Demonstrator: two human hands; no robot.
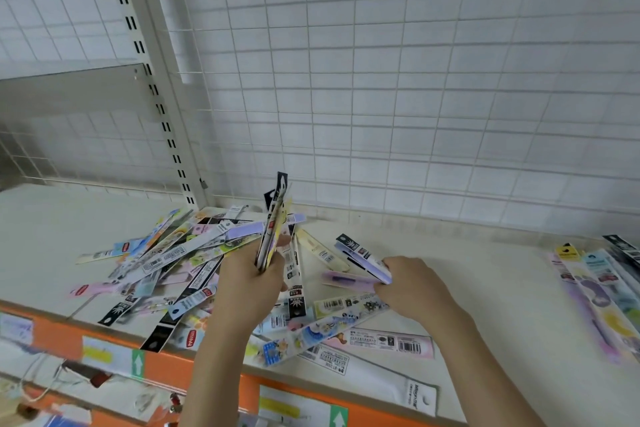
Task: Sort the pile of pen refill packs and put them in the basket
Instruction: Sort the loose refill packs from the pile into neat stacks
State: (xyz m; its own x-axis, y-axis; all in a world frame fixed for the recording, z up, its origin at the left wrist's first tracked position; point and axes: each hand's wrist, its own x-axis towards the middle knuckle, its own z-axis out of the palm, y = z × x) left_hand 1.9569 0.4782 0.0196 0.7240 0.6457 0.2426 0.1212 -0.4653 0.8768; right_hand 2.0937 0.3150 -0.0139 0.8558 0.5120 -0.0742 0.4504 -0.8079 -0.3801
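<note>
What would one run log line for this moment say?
left hand: holds upright bundle of packs | right hand: gripping lilac pack | loose pile on shelf | basket: not visible

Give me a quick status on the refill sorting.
Left hand grips an upright bundle of packs. Right hand pinching one lilac pack. Pile mostly unsorted. No basket in view.

- A big pile of packs [180, 274] lies on the shelf [485, 288], to the left.
- The left hand [249, 282] holds a bunch of packs [275, 222] upright, just right of the pile.
- The right hand [412, 282] touches one pack [362, 258] near the middle.
- A small row of packs [599, 291] lies far right.
- A wire grid [415, 80] stands behind the shelf.
</note>
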